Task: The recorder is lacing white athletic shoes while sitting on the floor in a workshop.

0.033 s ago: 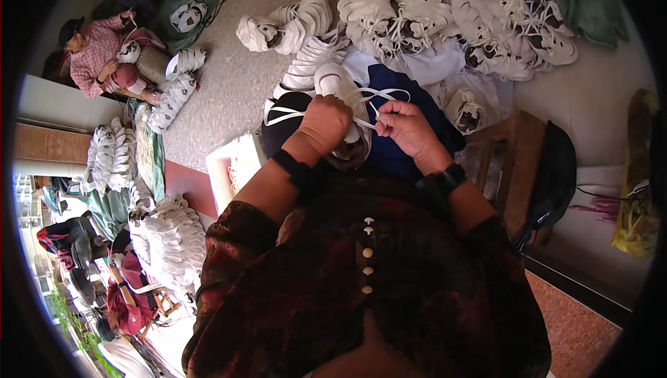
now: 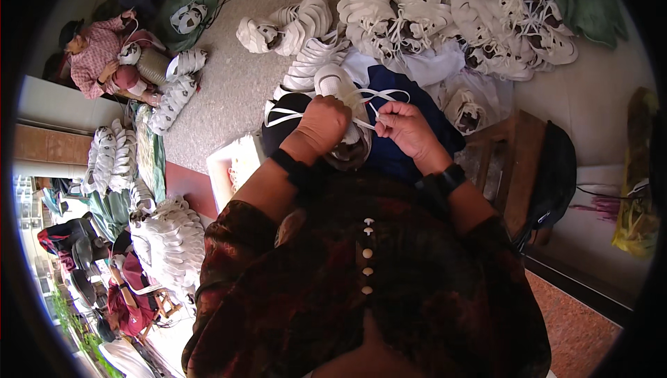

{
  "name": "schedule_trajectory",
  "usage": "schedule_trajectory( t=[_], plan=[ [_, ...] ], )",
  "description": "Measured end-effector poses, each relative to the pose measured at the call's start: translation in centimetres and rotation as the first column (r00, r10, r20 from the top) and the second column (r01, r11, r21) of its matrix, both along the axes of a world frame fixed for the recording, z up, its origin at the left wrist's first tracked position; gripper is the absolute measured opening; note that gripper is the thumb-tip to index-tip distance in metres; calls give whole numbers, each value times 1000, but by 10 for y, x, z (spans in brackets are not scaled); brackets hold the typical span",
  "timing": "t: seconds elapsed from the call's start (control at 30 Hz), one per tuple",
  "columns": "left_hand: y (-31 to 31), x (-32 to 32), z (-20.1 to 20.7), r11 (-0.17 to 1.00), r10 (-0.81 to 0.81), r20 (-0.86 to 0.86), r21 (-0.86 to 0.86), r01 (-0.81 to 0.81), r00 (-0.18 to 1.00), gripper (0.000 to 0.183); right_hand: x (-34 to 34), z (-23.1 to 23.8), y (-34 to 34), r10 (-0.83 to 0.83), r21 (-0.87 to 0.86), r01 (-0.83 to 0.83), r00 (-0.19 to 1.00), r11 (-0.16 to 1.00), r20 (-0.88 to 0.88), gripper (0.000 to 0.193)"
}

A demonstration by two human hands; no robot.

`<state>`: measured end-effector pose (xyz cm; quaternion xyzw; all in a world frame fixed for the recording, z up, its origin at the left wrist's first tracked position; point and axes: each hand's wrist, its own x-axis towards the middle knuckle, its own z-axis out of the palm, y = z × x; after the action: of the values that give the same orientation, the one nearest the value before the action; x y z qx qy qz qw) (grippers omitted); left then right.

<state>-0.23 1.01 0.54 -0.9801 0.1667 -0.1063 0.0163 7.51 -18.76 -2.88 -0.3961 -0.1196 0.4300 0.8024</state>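
Observation:
A white shoe upper (image 2: 335, 80) lies over my lap, its rounded end pointing away from me. White shoelace (image 2: 385, 93) crosses it, with loops sticking out on both sides. Curled over the shoe, my left hand (image 2: 325, 122) is closed on the lace, and a loop comes out to its left. To the right, my right hand (image 2: 404, 129) pinches a lace end between thumb and fingers. Part of the lace runs between the two hands. Dark blue cloth (image 2: 427, 110) lies beneath the shoe. My left fist hides the middle of the lacing.
Nested white shoe uppers (image 2: 316, 58) lie just beyond my lap, with larger heaps (image 2: 392, 13) farther right. A wooden stool (image 2: 521, 169) stands right. At far left, a person in a checked shirt (image 2: 97, 51) handles shoes; another pile (image 2: 170, 246) is below.

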Motion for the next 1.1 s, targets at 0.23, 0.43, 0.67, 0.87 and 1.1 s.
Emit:
schedule_trajectory(
  t=[0.23, 0.43, 0.67, 0.87, 1.1],
  plan=[
    [13, -1, 3, 242, 99, -178, -950, -197, 979, 14, 2, 12, 16, 59, -137, -37, 985, 990, 160, 5],
    [14, -31, 17, -52, -182, -438, -890, -453, 880, 12, 8, 18, 52, 201, -399, 51, 801, 915, 564, 6],
    [25, -66, 0, -75, -255, -364, -916, -394, 896, 11, -4, 14, 70, 393, -505, 286, 368, 815, 843, 7],
    [34, -71, -17, -343, -271, -307, -855, -390, 912, 15, -4, 13, 67, 312, -445, 152, 517, 883, 797, 6],
    [36, -67, -20, -375, -288, -285, -845, -382, 914, 16, -7, 16, 74, 339, -461, 191, 453, 866, 825, 6]
  ],
)
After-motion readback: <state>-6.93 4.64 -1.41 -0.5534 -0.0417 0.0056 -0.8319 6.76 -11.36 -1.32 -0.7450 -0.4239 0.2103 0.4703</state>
